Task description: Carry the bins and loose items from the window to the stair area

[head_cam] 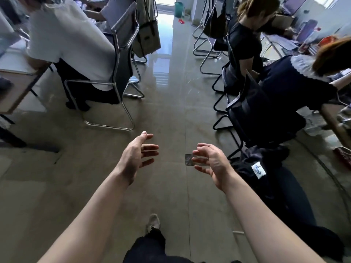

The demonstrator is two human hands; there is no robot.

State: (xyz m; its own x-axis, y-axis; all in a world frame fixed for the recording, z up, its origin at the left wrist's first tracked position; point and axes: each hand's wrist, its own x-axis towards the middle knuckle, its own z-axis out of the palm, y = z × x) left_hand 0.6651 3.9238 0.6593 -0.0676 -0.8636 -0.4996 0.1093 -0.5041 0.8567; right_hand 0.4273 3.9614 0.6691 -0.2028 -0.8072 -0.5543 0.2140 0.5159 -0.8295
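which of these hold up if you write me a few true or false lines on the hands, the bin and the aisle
1. Neither hand holds anything bin-sized. True: the left hand and the right hand reach forward with loose fingers.
2. A bin sits right at the person's feet. False: the green bin stands far down the aisle, by the bright window.
3. On both sides of the aisle, people sit on chairs. True.
4. A bag lies left of the hands. False: the dark bag lies on the floor to their right.
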